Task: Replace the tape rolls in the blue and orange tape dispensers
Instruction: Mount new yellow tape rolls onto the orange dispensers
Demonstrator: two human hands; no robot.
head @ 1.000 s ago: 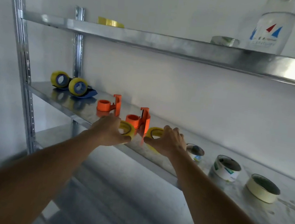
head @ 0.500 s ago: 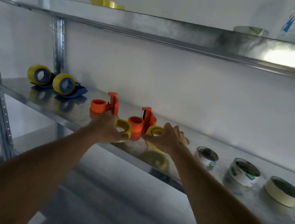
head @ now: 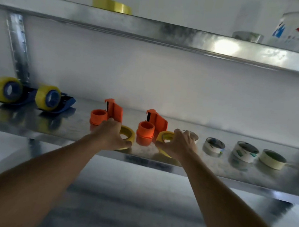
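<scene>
Two orange tape dispensers stand on the metal shelf [head: 30,129] with bare hubs: the left one [head: 107,114] and the right one [head: 150,127]. My left hand [head: 111,135] grips a yellow tape roll [head: 128,134] lying in front of the left dispenser. My right hand [head: 178,144] grips a second yellow roll [head: 165,137], tilted up beside the right dispenser. Two blue dispensers at far left carry yellow rolls: one [head: 6,89] and another [head: 49,98].
Several white and cream tape rolls [head: 213,146] [head: 245,153] [head: 273,158] sit along the shelf to the right of my right hand. The upper shelf [head: 155,31] holds a yellow roll [head: 112,5], a grey roll [head: 247,36] and a white container [head: 290,29].
The view has shifted right and tilted up. Both hands stay on their yellow rolls beside the orange dispensers; the right roll now tilts up more.
</scene>
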